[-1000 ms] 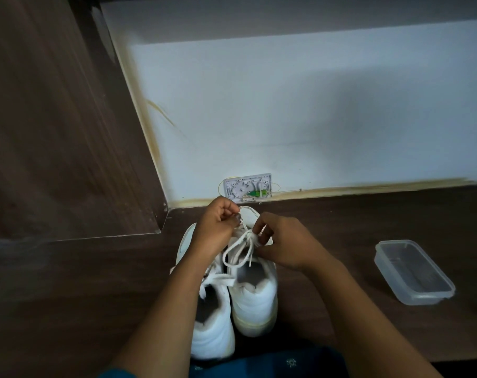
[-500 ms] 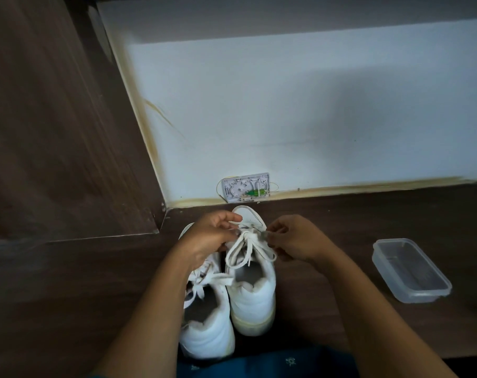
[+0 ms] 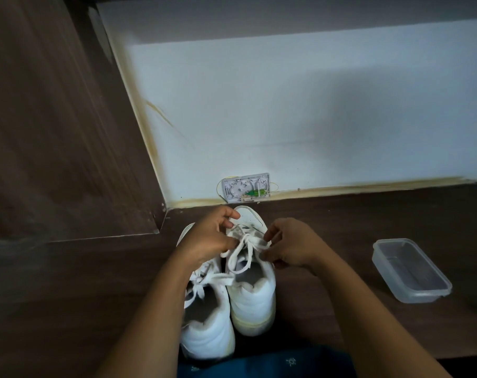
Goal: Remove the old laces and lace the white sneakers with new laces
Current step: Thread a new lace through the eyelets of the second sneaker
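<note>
While looking down over the pair, found left hand (image 3: 207, 238) and right hand (image 3: 292, 246) close together above the upper eyelets of the farther sneaker (image 3: 252, 298), each narrowed to a pinch on that shoe's lace (image 3: 241, 249). Noted left thumb and curled fingers closed on the lace's left side, right fingertips closed on its right side. Could not tell the exact strand held by each, owing to blur. Observed the lace threaded through the shoe, with a loose crossed loop hanging from the grip back toward the shoe's opening.

Placed the farther sneaker directly beneath the grip, toe pointing beyond it toward the wall (image 3: 313, 118), heel toward the person. Placed the nearer sneaker (image 3: 207, 331) side by side against the first, below and behind the left wrist. Found its second lace (image 3: 207, 279) lying loose across the tongue, partly covered by the left forearm. Recorded both shoes upright on a dark wooden surface (image 3: 341, 227).

Recorded a small white wall box (image 3: 247, 186) with a green part, just beyond the grip at the foot of the wall, apart from the toe. Recorded a clear, open-topped plastic tub (image 3: 412, 271) well out to the right of the right hand, on the same surface. Noted a dark wooden panel (image 3: 54, 132) rising left of the left hand. Noted blue cloth (image 3: 273, 364) behind both heels, nearest the person.
</note>
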Tool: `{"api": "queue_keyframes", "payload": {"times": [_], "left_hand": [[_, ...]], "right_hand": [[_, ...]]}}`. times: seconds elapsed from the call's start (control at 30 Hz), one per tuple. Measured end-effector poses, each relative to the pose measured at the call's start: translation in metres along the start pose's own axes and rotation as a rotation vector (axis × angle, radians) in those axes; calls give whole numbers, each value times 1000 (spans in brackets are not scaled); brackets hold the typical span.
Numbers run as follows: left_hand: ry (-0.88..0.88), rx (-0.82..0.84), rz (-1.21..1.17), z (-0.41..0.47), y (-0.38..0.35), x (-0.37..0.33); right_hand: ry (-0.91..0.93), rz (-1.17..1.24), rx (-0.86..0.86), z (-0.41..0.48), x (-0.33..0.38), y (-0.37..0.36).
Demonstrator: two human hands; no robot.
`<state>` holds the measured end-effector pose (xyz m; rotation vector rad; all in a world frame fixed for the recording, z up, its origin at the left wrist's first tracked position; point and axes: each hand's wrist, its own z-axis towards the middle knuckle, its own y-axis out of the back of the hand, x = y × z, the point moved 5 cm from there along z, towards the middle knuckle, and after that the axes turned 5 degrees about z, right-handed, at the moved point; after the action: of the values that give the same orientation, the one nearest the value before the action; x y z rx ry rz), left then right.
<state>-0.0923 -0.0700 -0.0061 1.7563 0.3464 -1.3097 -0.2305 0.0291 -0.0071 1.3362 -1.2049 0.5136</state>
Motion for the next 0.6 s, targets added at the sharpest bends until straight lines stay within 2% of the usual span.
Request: {"api": "queue_keyframes", "payload": {"times": [0.1,0.23,0.4,0.47,0.6], "left_hand": [[-55,17,-17,-2,-1,-6],[-62,-71,40,-1,4,-2],[-126,18,133,-1,-1,-4],[-142,23,154,-1,-1,-4],[-166,-6,177,1,0,-5]], "right_hand": [[-7,79,-15,2,-1,4],[-30,181,-11,1,-1,4],[-25,306,26,-2,6,3],[18,278,13,-3,7,3],[125,21,-84,2,8,5]]}}
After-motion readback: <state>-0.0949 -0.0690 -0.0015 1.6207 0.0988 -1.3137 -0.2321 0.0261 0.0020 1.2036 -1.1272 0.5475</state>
